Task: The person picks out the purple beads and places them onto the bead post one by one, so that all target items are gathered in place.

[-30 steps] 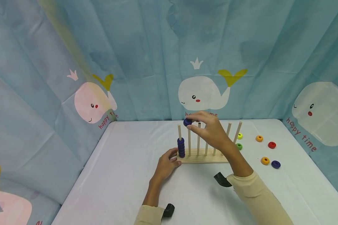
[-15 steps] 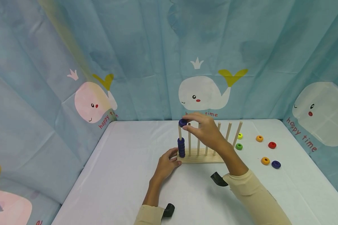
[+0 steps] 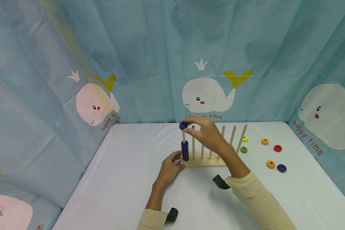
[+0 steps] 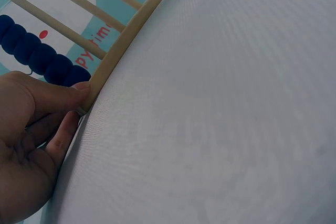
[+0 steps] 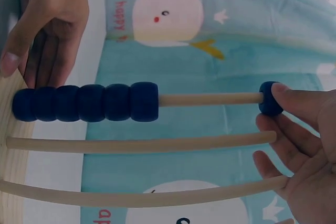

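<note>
A wooden peg rack stands on the table, with a row of upright pegs. Several dark blue beads are stacked on its leftmost peg. My right hand pinches one more blue bead between thumb and fingers. In the right wrist view that bead sits at the top end of the same peg, well above the stack. My left hand grips the left end of the rack's base, thumb in front; its other fingertips are partly hidden.
Loose beads lie right of the rack: yellow, green, red, blue and two orange, one nearer and one farther. A whale-print curtain hangs behind the white table.
My right hand has carried the blue bead leftward, from above the second peg to the top of the leftmost peg. The left hand and the rack have stayed in place.
</note>
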Available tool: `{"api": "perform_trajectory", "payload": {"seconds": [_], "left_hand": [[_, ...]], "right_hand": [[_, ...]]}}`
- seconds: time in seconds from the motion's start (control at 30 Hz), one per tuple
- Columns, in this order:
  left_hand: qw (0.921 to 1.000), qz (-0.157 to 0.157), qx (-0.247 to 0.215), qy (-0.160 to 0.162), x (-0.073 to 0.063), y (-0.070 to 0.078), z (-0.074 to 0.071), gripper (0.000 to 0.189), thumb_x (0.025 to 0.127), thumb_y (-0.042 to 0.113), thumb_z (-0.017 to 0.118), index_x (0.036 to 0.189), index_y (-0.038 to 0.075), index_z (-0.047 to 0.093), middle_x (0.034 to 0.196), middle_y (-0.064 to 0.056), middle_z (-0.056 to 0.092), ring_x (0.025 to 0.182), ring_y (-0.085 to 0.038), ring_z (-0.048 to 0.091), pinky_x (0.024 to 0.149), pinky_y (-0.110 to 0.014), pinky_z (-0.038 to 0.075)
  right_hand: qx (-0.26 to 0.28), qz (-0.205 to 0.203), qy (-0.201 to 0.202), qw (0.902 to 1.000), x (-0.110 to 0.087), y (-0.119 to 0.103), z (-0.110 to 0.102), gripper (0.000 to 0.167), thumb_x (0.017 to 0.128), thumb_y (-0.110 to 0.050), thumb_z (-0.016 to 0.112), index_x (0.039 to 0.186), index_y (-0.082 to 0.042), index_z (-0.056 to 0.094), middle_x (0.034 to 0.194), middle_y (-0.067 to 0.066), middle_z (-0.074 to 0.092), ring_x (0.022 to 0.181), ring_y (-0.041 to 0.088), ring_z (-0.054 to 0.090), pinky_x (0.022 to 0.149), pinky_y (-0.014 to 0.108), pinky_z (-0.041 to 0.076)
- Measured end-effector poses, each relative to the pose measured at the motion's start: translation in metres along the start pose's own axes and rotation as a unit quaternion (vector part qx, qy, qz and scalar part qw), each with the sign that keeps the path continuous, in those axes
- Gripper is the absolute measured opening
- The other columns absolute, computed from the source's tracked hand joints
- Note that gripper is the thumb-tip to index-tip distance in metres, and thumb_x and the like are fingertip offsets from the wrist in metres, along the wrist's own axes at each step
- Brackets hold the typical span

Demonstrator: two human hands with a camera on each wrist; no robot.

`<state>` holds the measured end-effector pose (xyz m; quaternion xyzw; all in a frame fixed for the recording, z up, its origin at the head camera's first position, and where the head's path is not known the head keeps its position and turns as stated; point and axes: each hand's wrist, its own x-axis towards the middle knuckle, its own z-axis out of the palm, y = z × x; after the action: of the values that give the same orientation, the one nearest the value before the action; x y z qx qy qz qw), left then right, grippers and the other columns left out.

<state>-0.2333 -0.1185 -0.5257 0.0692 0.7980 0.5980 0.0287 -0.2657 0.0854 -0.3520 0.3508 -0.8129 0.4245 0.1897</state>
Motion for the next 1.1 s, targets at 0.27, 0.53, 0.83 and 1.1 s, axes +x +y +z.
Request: {"api": "perform_trajectory", "payload": {"seconds": [0.27, 0.53, 0.83, 1.1], "left_hand": [[1.0, 0.006, -0.002, 0.0, 0.001, -0.002, 0.0, 0.063, 0.091, -0.001, 0.077, 0.15, 0.006, 0.057, 0.15, -0.018, 0.06, 0.14, -0.034, 0.059, 0.111, -0.03, 0.057], [1.0, -0.001, 0.002, 0.0, 0.0, 0.0, 0.0, 0.062, 0.093, -0.001, 0.076, 0.151, 0.008, 0.057, 0.151, -0.017, 0.06, 0.138, -0.033, 0.061, 0.109, -0.029, 0.058], [1.0, -0.005, 0.001, 0.003, 0.0, -0.001, 0.0, 0.062, 0.092, -0.002, 0.075, 0.151, 0.007, 0.057, 0.15, -0.019, 0.06, 0.137, -0.034, 0.062, 0.108, -0.029, 0.058], [1.0, -0.004, 0.007, 0.005, -0.002, 0.003, 0.0, 0.061, 0.093, -0.001, 0.075, 0.15, 0.007, 0.057, 0.15, -0.018, 0.06, 0.138, -0.034, 0.061, 0.108, -0.029, 0.058]], "right_hand": [[0.0, 0.004, 0.004, 1.0, -0.001, 0.0, 0.0, 0.034, 0.095, -0.01, 0.081, 0.127, -0.006, 0.075, 0.124, 0.007, 0.076, 0.108, 0.022, 0.073, 0.094, 0.043, 0.065], [-0.011, 0.013, 0.022, 0.9996, -0.007, -0.002, -0.008, 0.033, 0.094, -0.013, 0.082, 0.127, -0.01, 0.076, 0.124, 0.004, 0.076, 0.112, 0.02, 0.071, 0.094, 0.04, 0.063], [-0.003, -0.016, 0.06, 0.998, -0.017, 0.001, -0.024, 0.033, 0.093, -0.008, 0.083, 0.125, -0.012, 0.077, 0.123, 0.0, 0.077, 0.106, 0.018, 0.07, 0.085, 0.025, 0.058], [-0.009, -0.02, 0.081, 0.9965, -0.031, 0.004, -0.041, 0.033, 0.092, -0.004, 0.082, 0.124, -0.009, 0.077, 0.12, 0.003, 0.077, 0.103, 0.019, 0.068, 0.084, 0.017, 0.056]]}}
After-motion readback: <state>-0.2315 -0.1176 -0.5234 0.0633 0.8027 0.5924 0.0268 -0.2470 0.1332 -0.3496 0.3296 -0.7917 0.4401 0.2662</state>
